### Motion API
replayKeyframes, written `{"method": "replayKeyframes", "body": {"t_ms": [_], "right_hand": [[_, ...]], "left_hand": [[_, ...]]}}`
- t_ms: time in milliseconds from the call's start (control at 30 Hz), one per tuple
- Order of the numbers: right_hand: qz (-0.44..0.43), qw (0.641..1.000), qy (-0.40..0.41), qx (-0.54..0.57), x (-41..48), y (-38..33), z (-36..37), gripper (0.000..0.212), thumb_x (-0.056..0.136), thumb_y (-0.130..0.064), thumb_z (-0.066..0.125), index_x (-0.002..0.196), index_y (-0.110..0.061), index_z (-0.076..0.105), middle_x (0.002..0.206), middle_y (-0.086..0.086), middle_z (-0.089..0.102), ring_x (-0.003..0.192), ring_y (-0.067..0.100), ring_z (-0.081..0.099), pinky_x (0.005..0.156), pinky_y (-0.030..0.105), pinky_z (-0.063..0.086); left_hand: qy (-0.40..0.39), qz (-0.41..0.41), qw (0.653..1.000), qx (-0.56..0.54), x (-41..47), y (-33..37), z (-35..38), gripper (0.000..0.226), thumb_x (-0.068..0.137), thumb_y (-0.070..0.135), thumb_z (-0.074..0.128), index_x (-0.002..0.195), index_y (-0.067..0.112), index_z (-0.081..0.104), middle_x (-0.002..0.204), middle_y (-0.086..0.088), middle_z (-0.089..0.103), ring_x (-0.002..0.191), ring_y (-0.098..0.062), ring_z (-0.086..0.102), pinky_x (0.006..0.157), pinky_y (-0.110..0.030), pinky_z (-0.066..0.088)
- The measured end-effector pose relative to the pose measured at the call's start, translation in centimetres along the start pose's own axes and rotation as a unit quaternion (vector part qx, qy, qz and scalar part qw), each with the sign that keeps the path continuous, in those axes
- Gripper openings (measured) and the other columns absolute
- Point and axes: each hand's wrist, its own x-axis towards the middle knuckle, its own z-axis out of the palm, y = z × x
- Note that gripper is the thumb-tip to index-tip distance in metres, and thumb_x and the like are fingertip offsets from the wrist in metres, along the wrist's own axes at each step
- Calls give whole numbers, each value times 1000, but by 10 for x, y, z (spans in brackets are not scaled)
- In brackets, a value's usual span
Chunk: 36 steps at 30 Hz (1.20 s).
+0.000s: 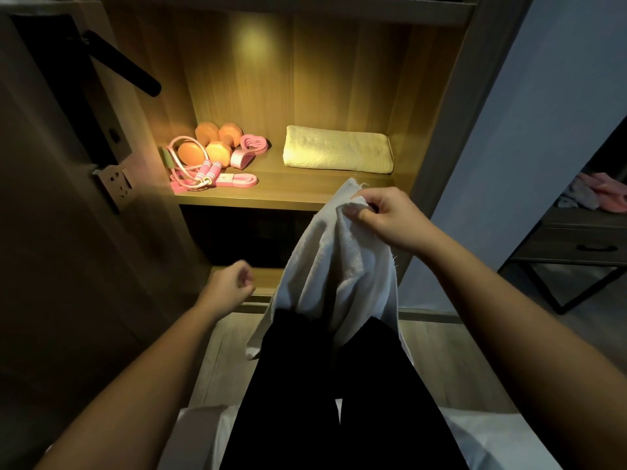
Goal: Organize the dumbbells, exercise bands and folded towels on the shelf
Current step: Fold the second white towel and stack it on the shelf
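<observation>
White towel (325, 266) hangs pinched in the right hand (390, 218); left hand (230, 283) curled, empty, beside it.

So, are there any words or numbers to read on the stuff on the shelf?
No text can be read.
pink exercise band: a pale patch, maybe a label, too blurred to read.
dumbbells, folded towel, white towel: no writing shows.
</observation>
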Motion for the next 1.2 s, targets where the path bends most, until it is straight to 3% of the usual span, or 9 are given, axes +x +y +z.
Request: {"method": "replayKeyframes", "body": {"t_ms": [100,233,367,567,733,833,1000,1067,1200], "right_hand": [[-16,999,-45,4,-3,-3,1,37,96,-29,57,82,4,61,72,16,54,63,17,46,59,27,37],[-38,998,-50,9,-6,-2,-1,37,95,-34,58,84,0,63,79,16,60,70,29,52,63,38,42],[-54,996,-76,13,-10,-1,-2,33,94,-32,59,84,-2,64,73,16,56,65,24,50,61,38,39],[-41,994,-100,26,-16,0,-6,12,94,-22,62,86,-18,69,72,10,59,64,24,48,60,36,36],[15,999,30,-8,-8,19,-25,12,94,-16,60,100,-14,70,108,-1,61,96,11,56,84,27,46],[112,977,179,28,-3,54,-61,10,94,-13,59,90,-11,67,89,4,61,83,15,55,74,30,44],[272,892,356,53,-10,122,-123,28,93,-18,61,70,-3,54,70,9,44,68,16,40,65,30,32],[310,862,400,39,-21,141,-138,36,94,-21,59,64,-9,43,62,7,30,58,15,27,64,32,27],[378,829,412,13,-38,161,-148,33,97,-29,53,78,-2,54,76,19,40,72,24,39,67,32,30]], "left_hand": [[61,78,992,-76,14,67,-19,17,92,14,63,107,19,65,104,5,65,98,-9,59,84,-23,47],[3,168,967,-189,16,150,-50,19,97,27,56,114,23,65,113,10,66,110,-5,59,94,-23,45],[-114,213,958,-154,18,185,-55,17,98,26,55,106,18,68,100,8,69,94,-3,62,86,-21,47],[-177,217,953,-112,20,196,-48,9,95,17,60,88,17,64,82,4,62,73,-1,54,67,-18,41],[46,183,975,-121,35,183,-56,16,96,13,57,80,13,57,76,0,54,71,-10,47,64,-19,37],[200,93,964,-150,61,148,-93,15,94,22,55,94,7,59,90,-11,57,85,-17,49,74,-32,38],[337,-73,930,-128,82,89,-155,30,99,26,49,114,1,56,102,-17,54,103,-34,55,83,-37,40],[382,-110,910,-120,75,73,-172,32,101,24,48,117,-2,55,112,-24,56,109,-36,54,90,-39,41],[408,-130,895,-121,61,60,-177,34,101,30,48,122,4,54,124,-23,56,117,-38,53,103,-45,41]]}}
